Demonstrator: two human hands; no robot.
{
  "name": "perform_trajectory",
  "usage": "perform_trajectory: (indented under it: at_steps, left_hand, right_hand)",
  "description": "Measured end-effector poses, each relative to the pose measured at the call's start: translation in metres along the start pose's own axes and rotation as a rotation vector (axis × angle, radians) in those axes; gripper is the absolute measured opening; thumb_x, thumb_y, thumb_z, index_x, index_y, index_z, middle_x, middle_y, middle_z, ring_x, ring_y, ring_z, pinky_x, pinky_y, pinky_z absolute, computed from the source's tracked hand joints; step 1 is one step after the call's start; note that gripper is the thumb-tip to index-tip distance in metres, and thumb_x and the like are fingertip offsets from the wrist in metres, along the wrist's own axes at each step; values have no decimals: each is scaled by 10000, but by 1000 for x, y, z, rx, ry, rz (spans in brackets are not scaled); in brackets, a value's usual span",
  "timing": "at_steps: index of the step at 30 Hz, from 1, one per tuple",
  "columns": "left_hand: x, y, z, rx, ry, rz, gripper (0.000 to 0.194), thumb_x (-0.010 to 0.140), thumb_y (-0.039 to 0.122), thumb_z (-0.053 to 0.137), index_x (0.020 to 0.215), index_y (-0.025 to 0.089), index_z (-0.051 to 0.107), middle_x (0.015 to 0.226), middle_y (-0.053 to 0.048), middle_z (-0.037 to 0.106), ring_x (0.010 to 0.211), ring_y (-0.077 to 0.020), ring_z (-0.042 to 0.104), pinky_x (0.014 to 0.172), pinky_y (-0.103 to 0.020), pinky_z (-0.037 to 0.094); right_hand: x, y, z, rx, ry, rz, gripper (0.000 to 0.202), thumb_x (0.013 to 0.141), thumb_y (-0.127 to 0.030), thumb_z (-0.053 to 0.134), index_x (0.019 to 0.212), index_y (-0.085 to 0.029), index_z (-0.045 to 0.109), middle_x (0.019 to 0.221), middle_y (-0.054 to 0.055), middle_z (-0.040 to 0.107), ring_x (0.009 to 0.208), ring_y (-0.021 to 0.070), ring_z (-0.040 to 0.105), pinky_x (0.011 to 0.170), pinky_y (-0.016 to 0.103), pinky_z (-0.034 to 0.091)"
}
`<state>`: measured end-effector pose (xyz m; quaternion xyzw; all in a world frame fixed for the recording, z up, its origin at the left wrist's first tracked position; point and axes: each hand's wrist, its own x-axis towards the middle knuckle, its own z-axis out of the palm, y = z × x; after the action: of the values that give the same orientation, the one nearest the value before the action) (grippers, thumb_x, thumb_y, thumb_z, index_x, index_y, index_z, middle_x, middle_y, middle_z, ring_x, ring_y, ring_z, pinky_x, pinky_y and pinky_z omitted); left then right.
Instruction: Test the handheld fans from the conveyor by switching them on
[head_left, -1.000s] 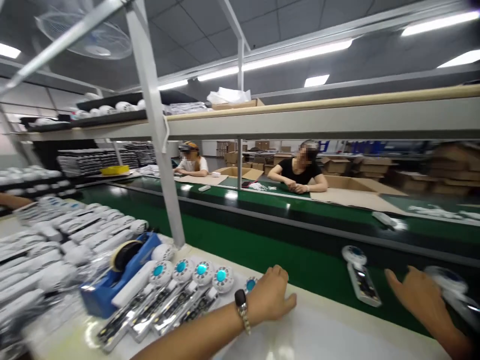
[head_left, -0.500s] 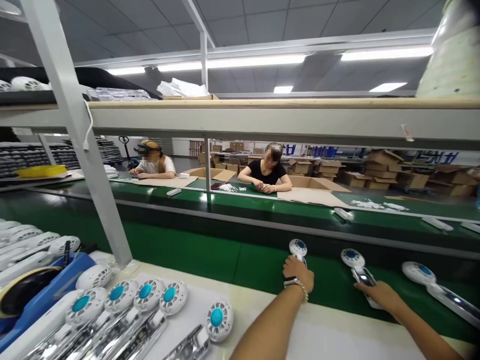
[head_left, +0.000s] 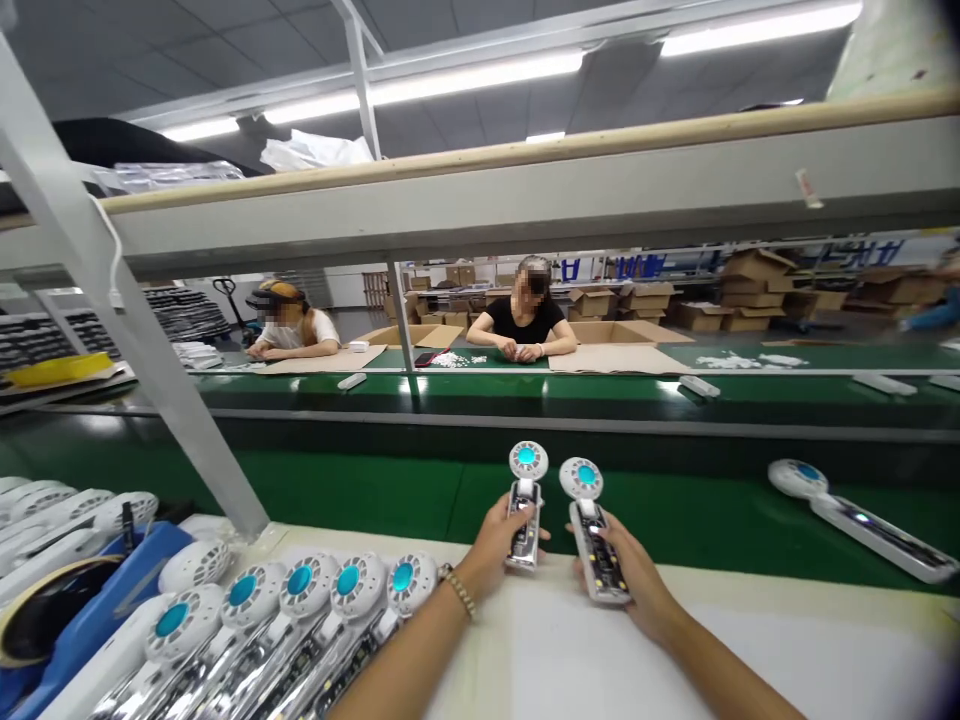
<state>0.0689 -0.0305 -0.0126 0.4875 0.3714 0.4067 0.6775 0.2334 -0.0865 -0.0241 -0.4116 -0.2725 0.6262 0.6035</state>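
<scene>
My left hand [head_left: 491,548] is wrapped round the open handle of a white handheld fan [head_left: 528,461], its thumb on the exposed inner parts. In my right hand [head_left: 637,572] is a second handheld fan [head_left: 581,479], also gripped by its uncovered handle, where a circuit board shows. Both fans are held side by side, heads up and apart, above the near edge of the green belt [head_left: 375,490]. Each has a round slotted head with a bright blue centre. Further right, another handheld fan [head_left: 855,515] lies on the belt with a small light glowing in its handle.
A row of similar fans [head_left: 300,590] lies on the white worktop at left, beside a blue bin [head_left: 97,600]. A slanted grey post [head_left: 165,370] and an overhead shelf [head_left: 480,200] frame the view. Across the belt sit two people [head_left: 525,325] [head_left: 296,325].
Both hands have moved left and closer together, lifting the two fans off the belt and toward me. A fan that lay apart on the worktop now lines up with the row.
</scene>
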Motion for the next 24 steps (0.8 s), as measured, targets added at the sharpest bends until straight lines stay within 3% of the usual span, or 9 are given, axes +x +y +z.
perform_trajectory:
  at_steps: [4, 10, 17, 24]
  left_hand:
    - [-5, -7, -10, -96, 18, -28, 376, 739, 338, 543, 1063, 213, 399, 964, -58, 561, 586, -112, 581, 498, -261, 496]
    - [-10, -17, -5, -116, -71, -49, 395, 685, 125, 498, 1045, 215, 364, 798, -9, 558, 676, -168, 619, 602, -315, 507]
    - [-15, -15, -6, -28, -89, -24, 409, 670, 81, 501, 1044, 192, 380, 870, -37, 561, 758, -172, 602, 675, -327, 489]
    - [-14, -21, -9, -12, -55, 10, 387, 687, 87, 531, 1049, 179, 428, 943, -51, 556, 875, -183, 561, 772, -334, 456]
  right_hand:
    - [-3, 12, 14, -57, -7, -3, 415, 721, -311, 586, 1110, -267, 450, 1008, 44, 657, 553, 195, 638, 450, 340, 529]
    - [0, 22, 11, -99, -17, -28, 464, 718, -333, 617, 1143, -275, 437, 1062, 45, 642, 674, 223, 660, 558, 362, 540]
    - [2, 22, 7, -153, -112, -110, 437, 743, -337, 623, 1145, -256, 472, 1027, 53, 659, 878, 249, 633, 766, 398, 494]
    - [-3, 18, 7, -203, -99, -113, 496, 734, -367, 632, 1187, -264, 458, 1063, 63, 645, 957, 274, 602, 828, 424, 461]
